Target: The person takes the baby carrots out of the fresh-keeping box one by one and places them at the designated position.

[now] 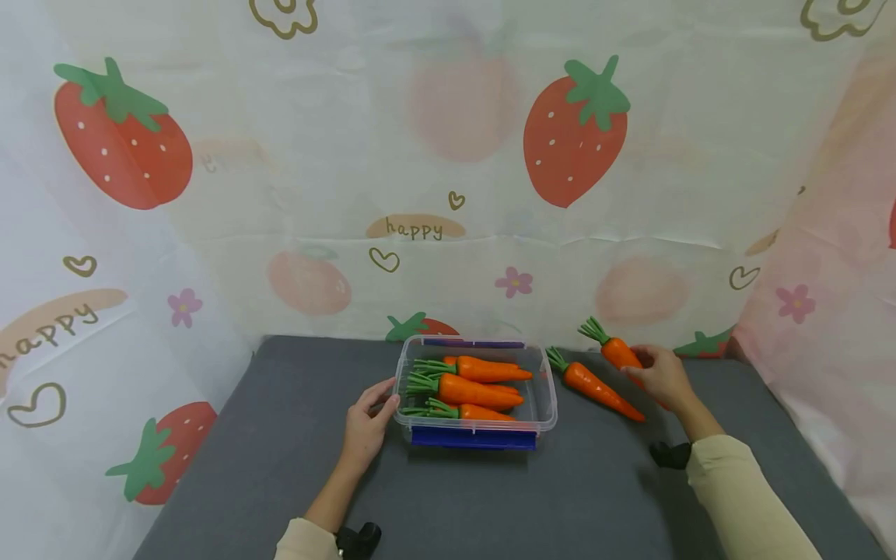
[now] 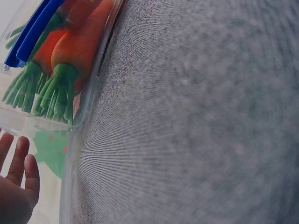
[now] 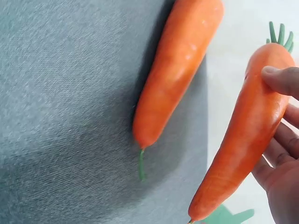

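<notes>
A clear plastic box (image 1: 546, 404) with blue latches stands on the table, several orange carrots (image 1: 483, 391) with green stems lying inside it. At the box's left side is my left hand (image 1: 369, 424), its fingertips right at the wall. In the left wrist view the left hand (image 2: 17, 186) shows extended fingers beside the clear end of the box. My right hand (image 1: 661, 375) holds another carrot (image 3: 247, 126) between thumb and fingers, raised above the table with its stem end pointing away. One loose carrot (image 1: 595, 389) lies on the table between the box and the right hand.
The dark grey table (image 1: 588, 498) ends at a fabric backdrop (image 1: 448, 295) printed with strawberries, which also hangs along both sides. Black straps with cameras sit on both wrists, below the light sleeves (image 1: 742, 490).
</notes>
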